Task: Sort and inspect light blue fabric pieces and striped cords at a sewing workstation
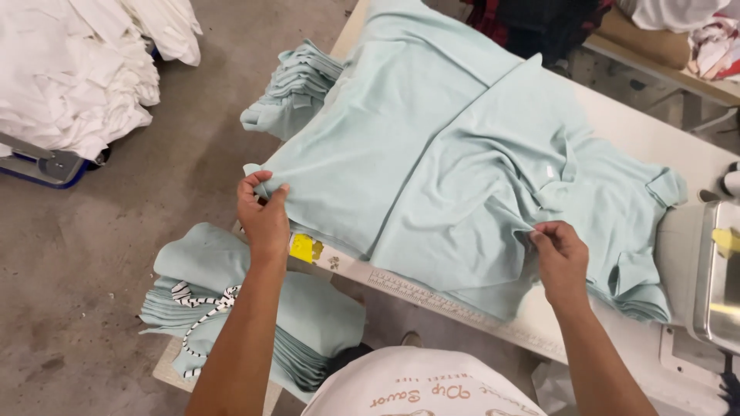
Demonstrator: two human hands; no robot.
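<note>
The left hand (pixel 264 216) pinches the near-left corner of a mint shirt (pixel 432 154) spread on the counter (pixel 655 131); the right hand (pixel 561 258) grips a bunched fold at its near edge. A mint stack (pixel 308 316) sits below, beside a ruler (pixel 432 296).

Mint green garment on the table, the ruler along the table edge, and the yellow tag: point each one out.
Mint green garment (pixel 432 154), head view, on its flat back panel.
Ruler (pixel 432 296), head view, on its middle stretch.
Yellow tag (pixel 304 247), head view, on its centre.
</note>
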